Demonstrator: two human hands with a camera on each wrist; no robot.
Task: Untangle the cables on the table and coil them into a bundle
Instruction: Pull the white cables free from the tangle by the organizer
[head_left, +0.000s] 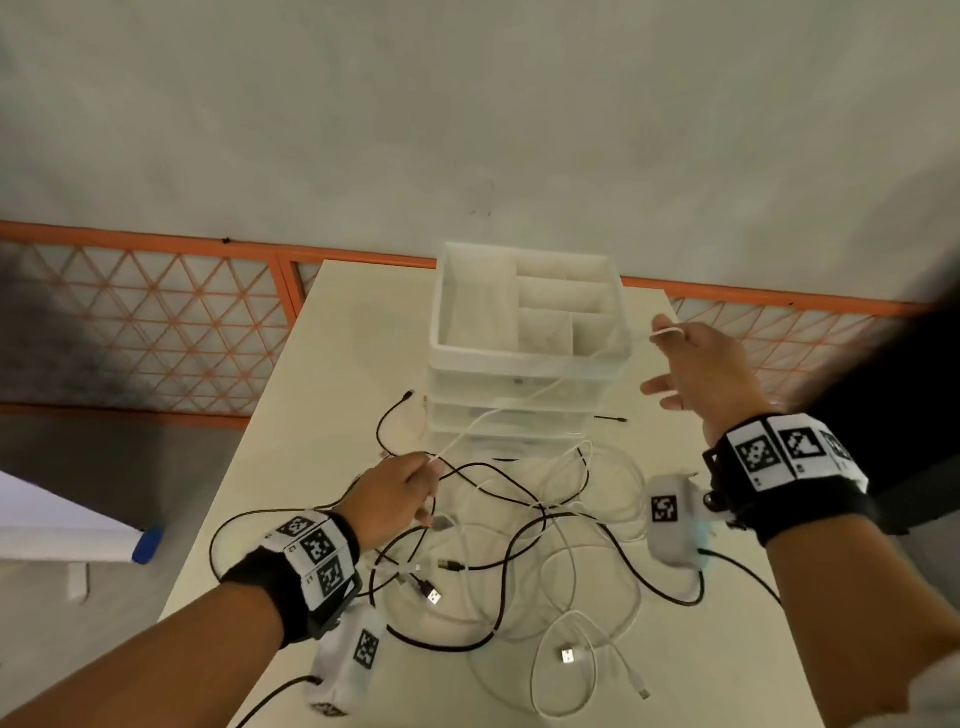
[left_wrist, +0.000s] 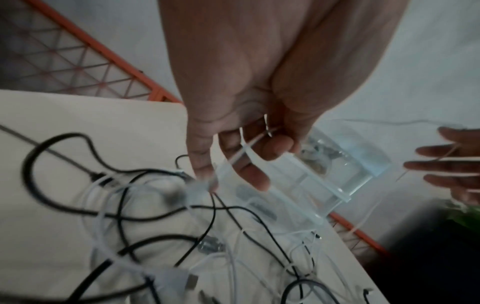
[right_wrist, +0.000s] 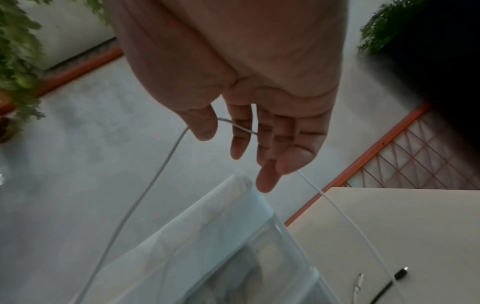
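Observation:
Black and white cables lie in a tangle (head_left: 519, 525) on the near half of the cream table (head_left: 337, 364). My left hand (head_left: 405, 488) is low over the tangle's left side, its curled fingers (left_wrist: 259, 152) gripping one white cable (head_left: 519, 405). That cable rises rightward, passing in front of the organizer, to my right hand (head_left: 696, 374), which is raised beside the clear drawer organizer (head_left: 519, 348). The right hand's fingers (right_wrist: 259, 133) are nearly straight, and the white cable (right_wrist: 166, 164) is looped across them. The rest of the tangle lies loose on the table.
The organizer (right_wrist: 207, 226) stands at the table's middle back, its top compartments empty. A black plug end (head_left: 613, 418) lies to its right. An orange lattice fence (head_left: 156, 322) runs behind the table. The table's left edge drops to the floor. Potted plants (right_wrist: 18, 61) stand beyond.

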